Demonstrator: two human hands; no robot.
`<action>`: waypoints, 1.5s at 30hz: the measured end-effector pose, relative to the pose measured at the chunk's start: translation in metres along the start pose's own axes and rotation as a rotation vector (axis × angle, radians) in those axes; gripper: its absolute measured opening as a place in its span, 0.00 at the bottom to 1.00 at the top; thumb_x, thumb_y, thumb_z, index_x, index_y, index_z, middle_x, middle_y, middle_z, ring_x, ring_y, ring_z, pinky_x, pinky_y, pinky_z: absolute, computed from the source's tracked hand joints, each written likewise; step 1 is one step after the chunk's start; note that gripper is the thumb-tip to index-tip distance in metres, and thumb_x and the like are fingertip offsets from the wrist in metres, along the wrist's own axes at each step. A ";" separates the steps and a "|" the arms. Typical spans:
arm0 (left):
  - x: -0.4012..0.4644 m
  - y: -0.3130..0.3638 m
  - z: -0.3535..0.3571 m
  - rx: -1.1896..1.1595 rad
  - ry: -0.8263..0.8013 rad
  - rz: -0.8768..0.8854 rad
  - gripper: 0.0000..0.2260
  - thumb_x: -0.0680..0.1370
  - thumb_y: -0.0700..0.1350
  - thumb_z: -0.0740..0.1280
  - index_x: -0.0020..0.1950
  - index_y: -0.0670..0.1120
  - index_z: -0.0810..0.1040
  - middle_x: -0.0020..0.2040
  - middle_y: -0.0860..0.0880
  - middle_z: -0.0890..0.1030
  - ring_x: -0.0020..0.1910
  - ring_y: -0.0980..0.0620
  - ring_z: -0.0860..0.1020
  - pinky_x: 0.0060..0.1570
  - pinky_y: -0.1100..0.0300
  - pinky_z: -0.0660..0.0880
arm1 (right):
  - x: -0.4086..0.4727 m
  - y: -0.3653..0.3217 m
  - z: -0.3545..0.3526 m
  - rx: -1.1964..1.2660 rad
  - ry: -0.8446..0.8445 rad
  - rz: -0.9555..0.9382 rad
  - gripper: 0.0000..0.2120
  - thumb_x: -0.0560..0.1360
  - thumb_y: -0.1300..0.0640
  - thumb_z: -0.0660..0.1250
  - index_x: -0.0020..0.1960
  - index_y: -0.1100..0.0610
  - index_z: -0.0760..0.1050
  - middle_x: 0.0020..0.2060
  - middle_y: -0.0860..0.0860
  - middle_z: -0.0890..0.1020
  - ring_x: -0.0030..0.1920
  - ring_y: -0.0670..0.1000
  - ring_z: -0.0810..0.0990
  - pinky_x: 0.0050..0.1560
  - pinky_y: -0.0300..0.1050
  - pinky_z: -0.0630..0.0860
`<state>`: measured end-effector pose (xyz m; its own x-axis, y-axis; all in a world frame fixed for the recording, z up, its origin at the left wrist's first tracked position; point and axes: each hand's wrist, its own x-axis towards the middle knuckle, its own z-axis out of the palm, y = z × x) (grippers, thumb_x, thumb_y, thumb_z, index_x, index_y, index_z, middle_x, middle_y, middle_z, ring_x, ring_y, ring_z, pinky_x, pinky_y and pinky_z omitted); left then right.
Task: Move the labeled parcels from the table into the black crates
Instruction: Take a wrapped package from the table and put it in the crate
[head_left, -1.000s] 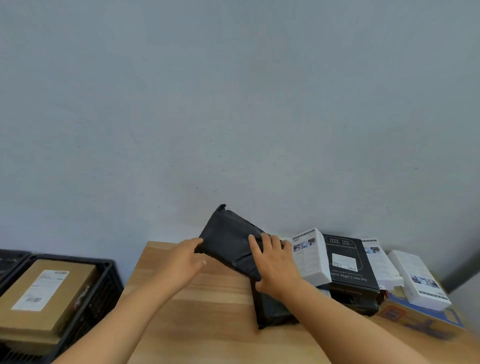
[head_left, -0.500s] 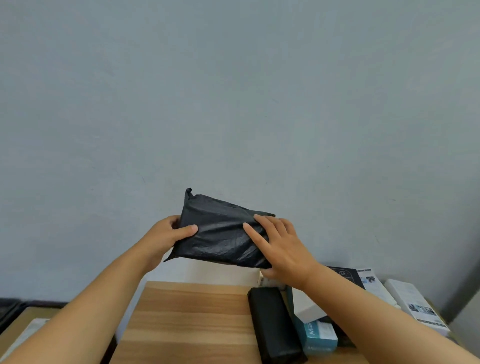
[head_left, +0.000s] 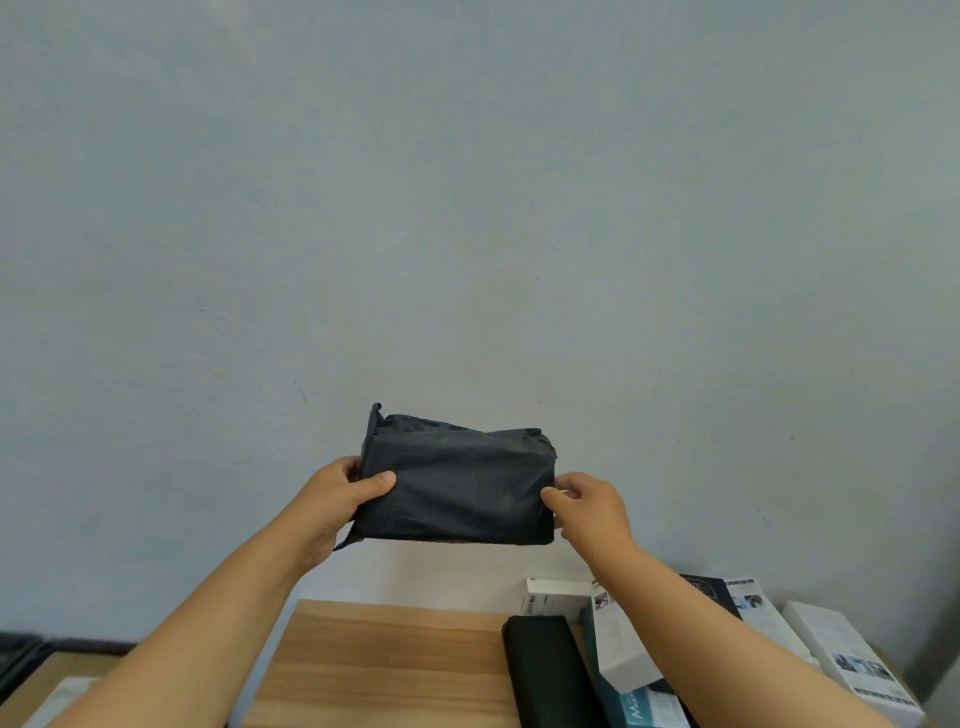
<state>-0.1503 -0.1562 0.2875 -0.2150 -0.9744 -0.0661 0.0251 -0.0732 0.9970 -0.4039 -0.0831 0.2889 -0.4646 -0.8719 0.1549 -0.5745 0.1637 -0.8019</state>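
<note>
A parcel in black plastic wrap (head_left: 457, 488) is held up in the air in front of the wall, above the far edge of the wooden table (head_left: 384, 665). My left hand (head_left: 337, 499) grips its left end, thumb on the near face. My right hand (head_left: 587, 506) pinches its right end. No label shows on the face turned toward me. A second black parcel (head_left: 545, 670) lies on the table below. The black crate (head_left: 21, 654) shows only as a corner at the bottom left, with a brown box (head_left: 57, 691) in it.
On the right of the table lies a heap of boxes: a white box (head_left: 618, 644), a teal box (head_left: 644, 709), a black box (head_left: 711, 597) and more white boxes (head_left: 852, 665). A plain grey wall (head_left: 467, 208) fills the upper view.
Both hands lifted the black parcel off the pile and raised it level in the air. My right hand shifted from its top face to its right end. The camera tilted up, leaving most of the crate out of view.
</note>
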 end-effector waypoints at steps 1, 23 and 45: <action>0.000 0.001 0.002 -0.005 0.023 0.009 0.15 0.76 0.43 0.69 0.61 0.45 0.70 0.54 0.47 0.79 0.49 0.47 0.78 0.37 0.55 0.74 | 0.001 -0.002 0.000 0.012 0.002 0.007 0.05 0.78 0.57 0.63 0.50 0.55 0.77 0.41 0.51 0.80 0.45 0.53 0.81 0.51 0.50 0.80; -0.004 0.041 0.017 -0.139 0.125 0.027 0.22 0.82 0.57 0.51 0.47 0.42 0.75 0.48 0.42 0.79 0.49 0.46 0.78 0.49 0.48 0.78 | 0.018 -0.012 -0.013 0.829 -0.053 0.185 0.23 0.82 0.45 0.49 0.68 0.58 0.68 0.60 0.54 0.77 0.59 0.52 0.76 0.68 0.49 0.69; -0.001 0.033 0.017 0.051 0.063 0.313 0.17 0.70 0.29 0.63 0.53 0.46 0.76 0.52 0.49 0.80 0.53 0.51 0.79 0.45 0.53 0.79 | 0.023 0.001 -0.014 0.688 -0.238 0.179 0.17 0.76 0.52 0.67 0.64 0.51 0.69 0.54 0.52 0.81 0.52 0.52 0.80 0.43 0.46 0.78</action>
<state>-0.1662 -0.1535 0.3216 -0.1439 -0.9592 0.2432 0.0316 0.2412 0.9700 -0.4249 -0.0967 0.2998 -0.3083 -0.9481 -0.0778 0.0831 0.0546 -0.9950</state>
